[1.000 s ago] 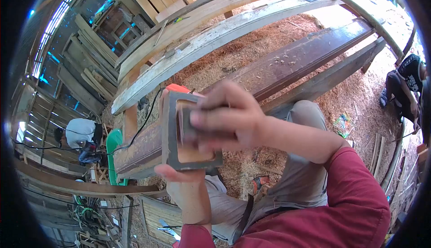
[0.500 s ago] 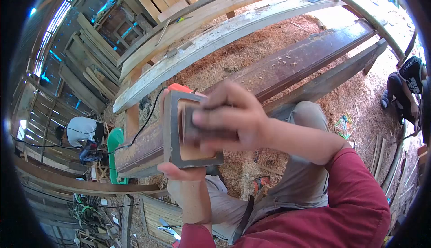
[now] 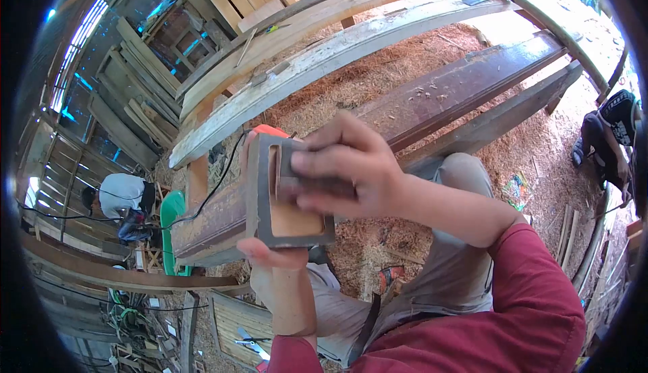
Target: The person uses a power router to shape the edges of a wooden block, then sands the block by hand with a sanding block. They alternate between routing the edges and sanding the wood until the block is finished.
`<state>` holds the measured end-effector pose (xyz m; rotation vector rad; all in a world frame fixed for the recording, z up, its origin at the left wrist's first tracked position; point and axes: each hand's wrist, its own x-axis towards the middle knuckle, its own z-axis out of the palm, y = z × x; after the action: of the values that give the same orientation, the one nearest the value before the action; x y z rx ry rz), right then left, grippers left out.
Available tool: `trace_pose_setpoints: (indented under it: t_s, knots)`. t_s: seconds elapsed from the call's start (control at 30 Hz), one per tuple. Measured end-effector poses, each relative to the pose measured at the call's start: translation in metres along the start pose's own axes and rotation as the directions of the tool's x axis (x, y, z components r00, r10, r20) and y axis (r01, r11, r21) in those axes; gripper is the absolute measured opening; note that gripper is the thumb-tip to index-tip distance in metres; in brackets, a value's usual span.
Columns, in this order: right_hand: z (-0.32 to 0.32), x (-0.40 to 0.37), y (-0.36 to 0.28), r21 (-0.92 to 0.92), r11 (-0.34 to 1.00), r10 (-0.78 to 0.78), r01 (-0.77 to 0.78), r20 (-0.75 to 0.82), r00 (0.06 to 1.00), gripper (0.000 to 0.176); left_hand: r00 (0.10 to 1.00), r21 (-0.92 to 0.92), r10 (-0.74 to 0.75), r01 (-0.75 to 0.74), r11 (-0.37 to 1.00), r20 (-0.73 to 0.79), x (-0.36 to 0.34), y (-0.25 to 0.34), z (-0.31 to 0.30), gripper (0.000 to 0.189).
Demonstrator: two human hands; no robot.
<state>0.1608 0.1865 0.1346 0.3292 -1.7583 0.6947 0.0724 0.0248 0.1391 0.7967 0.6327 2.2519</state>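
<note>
A rectangular wooden piece [image 3: 297,223] with a grey outer border and a lighter recessed middle is held up above my lap. My left hand [image 3: 278,257] grips it from below, thumb along its near edge. Over its face, my right hand [image 3: 354,174] is bent round a dark, folded sheet or pad [image 3: 289,170], pressed against the recess near its upper left part. The fingers of my right hand are slightly blurred and partly cover the sheet.
A long brown plank [image 3: 439,99] and a whitish beam [image 3: 324,52] stretch across beyond my hands. A green chair [image 3: 173,221] stands left. One person [image 3: 121,196] bends at far left; another [image 3: 611,137] is at right. Shavings cover the floor [image 3: 533,164].
My right hand has shifted slightly on the wooden piece and is less blurred, showing more of the recess. The piece has tilted a little in my left hand.
</note>
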Motion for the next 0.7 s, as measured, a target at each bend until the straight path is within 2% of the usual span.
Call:
trace_pose_setpoints:
  t_s: [0.03, 0.1, 0.13, 0.17, 0.23, 0.27, 0.3, 0.37, 0.4, 0.43, 0.47, 0.53, 0.6, 0.63, 0.67, 0.7]
  knots:
    - [0.0, -0.001, 0.0, -0.003, 0.997, 0.08, -0.08, 0.017, 0.997, 0.047, 0.994, -0.411, -0.111, 0.103, 0.906, 0.003, 0.004, 0.001, -0.004, 0.081]
    - [-0.001, -0.001, -0.012, 0.087, 0.995, -0.061, 0.057, 0.043, 0.997, 0.047, 0.988, -0.528, -0.156, 0.135, 0.838, 0.005, 0.009, -0.001, -0.007, 0.077]
    - [0.0, 0.0, -0.017, 0.135, 0.983, -0.128, 0.121, 0.045, 0.991, 0.047, 0.995, -0.26, -0.093, 0.081, 0.962, -0.032, 0.008, -0.001, -0.008, 0.093]
    - [-0.001, -0.001, -0.016, 0.116, 0.983, -0.15, 0.143, 0.052, 0.987, 0.048, 0.998, 0.034, -0.023, 0.025, 0.999, -0.053, 0.006, 0.0, -0.009, 0.109]
    - [0.001, -0.002, -0.004, 0.051, 0.999, 0.014, -0.016, 0.027, 1.0, 0.048, 0.998, 0.373, 0.067, -0.065, 0.926, 0.009, 0.003, 0.0, -0.011, 0.114]
    - [0.001, -0.002, 0.001, 0.017, 0.996, 0.09, -0.091, 0.016, 0.996, 0.048, 0.993, 0.412, 0.087, -0.111, 0.904, 0.077, 0.005, 0.0, -0.012, 0.102]
    - [0.003, -0.001, -0.003, -0.003, 0.998, 0.066, -0.066, 0.002, 0.998, 0.048, 0.983, 0.446, 0.107, -0.164, 0.88, 0.15, 0.009, -0.001, -0.012, 0.091]
    - [-0.002, 0.002, -0.018, 0.053, 0.998, -0.045, 0.042, 0.075, 0.996, 0.047, 0.977, 0.248, 0.116, -0.159, 0.956, 0.181, 0.014, -0.002, -0.02, 0.087]
    - [-0.003, 0.004, -0.023, 0.088, 0.992, -0.099, 0.09, 0.104, 0.99, 0.047, 0.986, 0.006, 0.092, -0.094, 0.996, 0.141, 0.013, -0.003, -0.027, 0.095]
    - [-0.006, 0.004, -0.014, 0.157, 0.983, -0.116, 0.096, 0.124, 0.986, 0.047, 0.993, -0.237, 0.061, -0.035, 0.971, 0.105, 0.012, -0.003, -0.033, 0.103]
    - [-0.011, 0.006, -0.009, 0.145, 0.988, -0.056, 0.051, 0.033, 0.998, 0.045, 0.992, -0.059, 0.12, -0.118, 0.991, 0.033, 0.007, -0.003, -0.036, 0.109]
    - [-0.019, 0.008, -0.001, 0.136, 0.99, 0.059, -0.04, -0.138, 0.989, 0.043, 0.966, 0.333, 0.234, -0.186, 0.925, -0.111, 0.002, 0.0, -0.02, 0.121]
    - [-0.018, 0.004, 0.004, 0.239, 0.966, 0.156, -0.1, -0.229, 0.961, 0.046, 0.902, 0.364, 0.324, -0.21, 0.908, -0.287, -0.004, -0.001, -0.027, 0.116]
    - [-0.016, 0.002, 0.006, 0.292, 0.948, 0.209, -0.128, -0.269, 0.94, 0.048, 0.908, 0.398, 0.329, -0.21, 0.893, -0.259, -0.005, 0.001, -0.027, 0.115]
    - [-0.015, 0.002, 0.006, 0.278, 0.954, 0.189, -0.117, -0.248, 0.95, 0.048, 0.915, 0.431, 0.331, -0.21, 0.877, -0.23, -0.005, 0.003, -0.026, 0.115]
    - [-0.014, 0.0, 0.005, 0.262, 0.959, 0.17, -0.107, -0.23, 0.958, 0.049, 0.939, 0.325, 0.299, -0.233, 0.917, -0.17, -0.006, 0.003, -0.028, 0.114]
